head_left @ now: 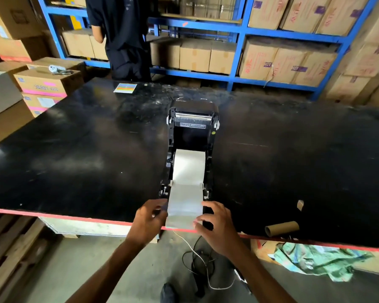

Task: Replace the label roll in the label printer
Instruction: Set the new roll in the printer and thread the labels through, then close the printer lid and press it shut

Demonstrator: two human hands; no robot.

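White label roll [189, 166] sits in the open label printer [192, 149] on the black desk [74, 149], its strip drawn forward over the front. Left hand [150, 219] and right hand [217, 226] pinch the strip's side edges. Feeding seems underway; next, square it between the guides and close the lid. An empty cardboard core [281, 228] lies well to the right.

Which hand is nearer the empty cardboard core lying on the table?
Right. The right hand holds the label strip's right edge, on the side of the cardboard core; the left hand is beyond the strip.
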